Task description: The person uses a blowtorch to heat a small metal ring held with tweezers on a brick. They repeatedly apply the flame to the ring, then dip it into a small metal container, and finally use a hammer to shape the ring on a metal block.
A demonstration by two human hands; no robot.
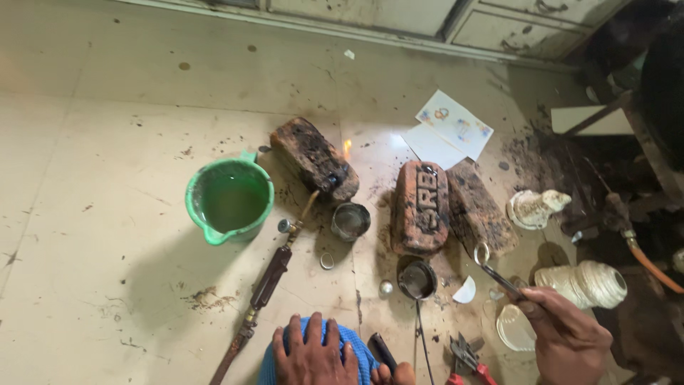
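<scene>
Right hand (570, 335), lower right of frame: clenched on thin metal tweezers (502, 279), whose tips hold a small metal ring (482, 252), pale and round, raised just beside the charred brick (479, 207) right of centre. Left hand (311, 351), bottom centre: fingers spread flat on a blue-clothed knee (349, 342), grasping nothing. Floor (107, 142): green jug (229, 199) (filled with greenish liquid) at left; blowtorch (267, 285) lying diagonally, its nozzle towards a blackened brick (313, 158) with a small flame (348, 148); small metal cup (350, 221) centre.
</scene>
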